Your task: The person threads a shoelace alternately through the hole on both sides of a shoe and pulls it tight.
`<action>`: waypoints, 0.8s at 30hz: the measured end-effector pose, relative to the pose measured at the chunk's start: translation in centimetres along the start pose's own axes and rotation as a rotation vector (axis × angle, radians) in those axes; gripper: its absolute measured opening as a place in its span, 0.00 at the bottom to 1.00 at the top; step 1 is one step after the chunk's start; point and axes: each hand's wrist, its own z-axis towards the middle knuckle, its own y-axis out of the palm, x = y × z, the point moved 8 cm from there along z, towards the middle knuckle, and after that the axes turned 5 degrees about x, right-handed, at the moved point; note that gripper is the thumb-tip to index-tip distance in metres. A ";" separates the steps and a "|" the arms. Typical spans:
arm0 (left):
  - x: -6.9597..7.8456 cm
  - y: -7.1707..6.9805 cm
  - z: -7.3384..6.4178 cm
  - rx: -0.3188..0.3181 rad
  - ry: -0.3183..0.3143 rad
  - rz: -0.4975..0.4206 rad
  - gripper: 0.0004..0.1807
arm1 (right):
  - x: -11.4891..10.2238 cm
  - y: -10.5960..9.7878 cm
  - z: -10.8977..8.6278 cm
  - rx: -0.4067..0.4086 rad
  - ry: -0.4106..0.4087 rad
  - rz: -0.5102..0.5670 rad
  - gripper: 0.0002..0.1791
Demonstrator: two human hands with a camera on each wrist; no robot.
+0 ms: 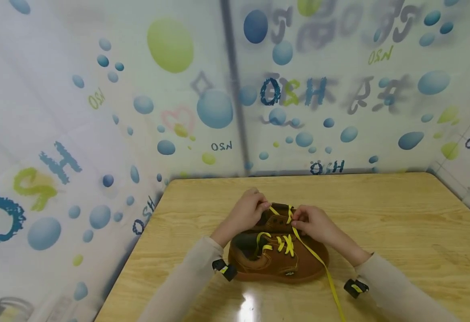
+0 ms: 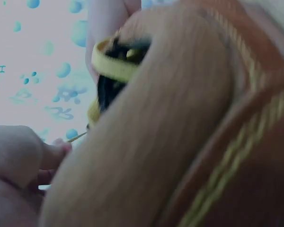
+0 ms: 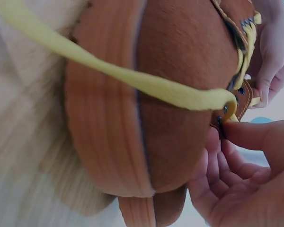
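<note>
Two brown shoes stand side by side, toes to the right: a near shoe (image 1: 311, 268) with crossed yellow laces, and a far shoe (image 1: 277, 222) partly hidden behind it. At the far shoe's opening my left hand (image 1: 247, 211) pinches a short stretch of yellow shoelace (image 2: 78, 137). My right hand (image 1: 317, 224) is at that shoe's eyelets, thumb and forefinger pinching the lace close against the eyelet flap, as the right wrist view shows. From there a long yellow lace (image 3: 151, 90) runs over the near shoe's toe and down toward the front.
Both shoes rest on a light wooden table (image 1: 194, 210). Behind it hangs a pale curtain (image 1: 202, 147) printed with blue and green bubbles and lettering. Black wrist cameras are strapped on both sleeves, the left one (image 1: 224, 269) close beside the near shoe's heel.
</note>
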 end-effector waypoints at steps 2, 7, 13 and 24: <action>-0.4 0.5 0.1 -0.001 -0.038 -0.164 0.14 | 0.3 -0.1 0.3 -0.018 0.026 0.036 0.04; -1.1 1.9 0.2 -0.065 -0.147 -0.567 0.16 | 1.4 0.0 1.0 -0.073 0.165 0.112 0.06; -0.5 0.8 0.3 -0.045 -0.101 -0.674 0.17 | 1.5 0.1 1.8 -0.128 0.223 0.117 0.07; -0.1 1.7 0.4 -0.103 -0.134 -0.715 0.14 | 2.3 0.1 2.0 -0.163 0.242 0.060 0.09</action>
